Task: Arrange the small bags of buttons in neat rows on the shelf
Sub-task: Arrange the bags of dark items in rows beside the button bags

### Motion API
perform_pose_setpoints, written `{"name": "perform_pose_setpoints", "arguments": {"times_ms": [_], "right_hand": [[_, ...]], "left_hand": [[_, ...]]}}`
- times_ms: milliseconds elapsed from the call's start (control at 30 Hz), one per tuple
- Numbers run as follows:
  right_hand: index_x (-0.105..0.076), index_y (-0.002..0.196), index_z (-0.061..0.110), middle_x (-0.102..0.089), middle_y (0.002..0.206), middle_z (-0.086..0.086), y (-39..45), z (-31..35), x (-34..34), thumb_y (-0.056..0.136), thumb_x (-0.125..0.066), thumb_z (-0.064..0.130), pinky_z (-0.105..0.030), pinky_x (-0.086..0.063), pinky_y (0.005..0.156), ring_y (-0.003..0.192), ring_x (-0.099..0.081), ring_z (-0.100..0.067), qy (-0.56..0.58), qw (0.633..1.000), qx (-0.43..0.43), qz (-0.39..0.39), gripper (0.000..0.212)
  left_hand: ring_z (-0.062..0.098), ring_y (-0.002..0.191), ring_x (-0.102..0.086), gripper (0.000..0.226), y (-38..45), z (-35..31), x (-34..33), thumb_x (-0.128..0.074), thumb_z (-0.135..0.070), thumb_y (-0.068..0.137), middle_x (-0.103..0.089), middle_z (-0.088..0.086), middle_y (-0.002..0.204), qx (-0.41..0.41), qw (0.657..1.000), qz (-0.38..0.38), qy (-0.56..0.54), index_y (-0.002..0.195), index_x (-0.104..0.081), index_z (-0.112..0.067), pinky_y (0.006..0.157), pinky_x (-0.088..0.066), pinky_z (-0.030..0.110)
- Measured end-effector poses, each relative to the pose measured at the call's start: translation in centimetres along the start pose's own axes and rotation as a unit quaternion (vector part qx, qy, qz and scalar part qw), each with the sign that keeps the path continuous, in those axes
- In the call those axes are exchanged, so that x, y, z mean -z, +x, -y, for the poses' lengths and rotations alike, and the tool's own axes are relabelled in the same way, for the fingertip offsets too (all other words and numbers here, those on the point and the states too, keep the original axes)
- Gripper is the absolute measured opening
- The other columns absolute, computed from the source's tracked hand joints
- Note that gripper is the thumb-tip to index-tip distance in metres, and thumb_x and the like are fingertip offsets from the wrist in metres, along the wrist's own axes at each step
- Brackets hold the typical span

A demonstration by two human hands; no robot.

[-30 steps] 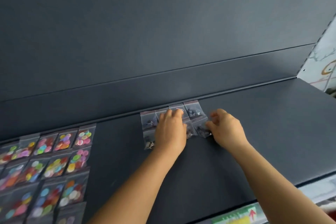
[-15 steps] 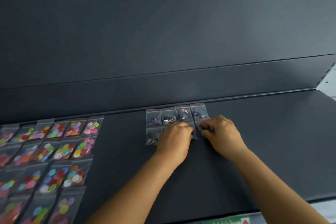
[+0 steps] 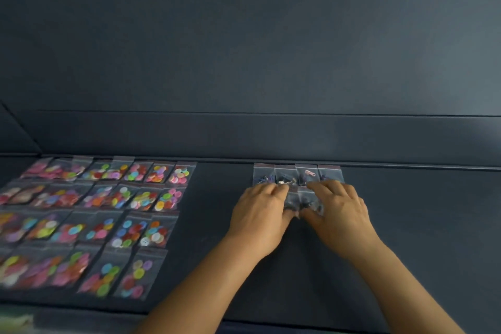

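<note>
Several small clear bags of dark buttons (image 3: 298, 175) lie in a row against the back lip of the dark shelf (image 3: 406, 225). A second row of the same bags (image 3: 305, 199) lies just in front, mostly under my hands. My left hand (image 3: 260, 214) rests palm down on the left bags of that front row. My right hand (image 3: 339, 211) rests palm down on the right ones, fingers spread and touching the plastic. Whether either hand pinches a bag is hidden.
Several rows of bags with colourful buttons (image 3: 108, 214) cover the left part of the shelf. A bare dark strip separates them from the dark-button bags. The shelf's back wall (image 3: 244, 49) rises behind, and the front edge (image 3: 81, 309) runs along the bottom.
The view has swung left and nearer, showing more colourful bags. Both hands have come together over the front row of dark-button bags; my right hand now lies flat on them.
</note>
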State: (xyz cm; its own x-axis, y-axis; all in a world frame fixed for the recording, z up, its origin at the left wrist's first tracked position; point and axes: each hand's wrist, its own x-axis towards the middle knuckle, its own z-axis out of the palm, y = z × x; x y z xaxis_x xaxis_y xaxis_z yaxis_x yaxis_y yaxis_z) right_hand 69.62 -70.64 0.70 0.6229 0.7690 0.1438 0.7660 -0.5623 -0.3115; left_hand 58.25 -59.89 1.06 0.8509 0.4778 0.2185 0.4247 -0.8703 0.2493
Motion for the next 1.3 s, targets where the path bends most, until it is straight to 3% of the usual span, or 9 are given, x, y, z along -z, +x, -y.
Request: {"name": "perform_pose_setpoints", "arguments": {"times_ms": [300, 500, 900, 1300], "right_hand": [[-0.025, 0.146, 0.026, -0.03, 0.149, 0.008, -2.0, 11.7, -2.2, 0.09, -0.049, 0.049, -0.03, -0.016, 0.114, 0.141, -0.019, -0.014, 0.039, 0.99, 0.134, 0.036, 0.064], [-0.028, 0.144, 0.027, -0.032, 0.149, 0.007, -4.4, 22.8, -4.7, 0.09, -0.051, 0.047, -0.031, -0.018, 0.113, 0.14, -0.023, -0.015, 0.052, 0.979, 0.193, 0.044, 0.062], [-0.024, 0.146, 0.028, -0.029, 0.151, 0.007, -9.5, 43.6, -11.3, 0.091, -0.05, 0.047, -0.035, -0.016, 0.115, 0.14, -0.021, -0.015, 0.078, 0.949, 0.287, 0.108, 0.064], [-0.028, 0.145, 0.027, -0.03, 0.15, 0.006, -7.3, 58.4, -17.0, 0.09, -0.05, 0.048, -0.036, -0.013, 0.115, 0.139, -0.022, -0.015, 0.082, 0.916, 0.366, 0.14, 0.063]], "left_hand": [[0.013, 0.135, -0.031, 0.055, -8.9, 8.8, 5.1, -0.045, -0.042, 0.095, -0.036, -0.006, 0.147, 0.112, 0.992, -0.05, -0.004, 0.145, -0.03, -0.025, 0.109, -0.025, 0.027], [0.013, 0.132, -0.033, 0.056, -17.3, 17.0, 8.8, -0.044, -0.045, 0.095, -0.037, -0.008, 0.146, 0.185, 0.98, -0.067, -0.001, 0.146, -0.029, -0.027, 0.107, -0.03, 0.027], [0.016, 0.134, -0.029, 0.056, -32.6, 31.5, 15.8, -0.042, -0.044, 0.096, -0.035, -0.004, 0.147, 0.284, 0.954, -0.087, 0.044, 0.147, -0.027, -0.025, 0.111, -0.025, 0.03], [0.018, 0.134, -0.031, 0.056, -38.0, 43.6, 20.4, -0.047, -0.04, 0.095, -0.04, 0.0, 0.145, 0.355, 0.923, -0.135, 0.066, 0.145, -0.03, -0.022, 0.11, -0.022, 0.03]]}}
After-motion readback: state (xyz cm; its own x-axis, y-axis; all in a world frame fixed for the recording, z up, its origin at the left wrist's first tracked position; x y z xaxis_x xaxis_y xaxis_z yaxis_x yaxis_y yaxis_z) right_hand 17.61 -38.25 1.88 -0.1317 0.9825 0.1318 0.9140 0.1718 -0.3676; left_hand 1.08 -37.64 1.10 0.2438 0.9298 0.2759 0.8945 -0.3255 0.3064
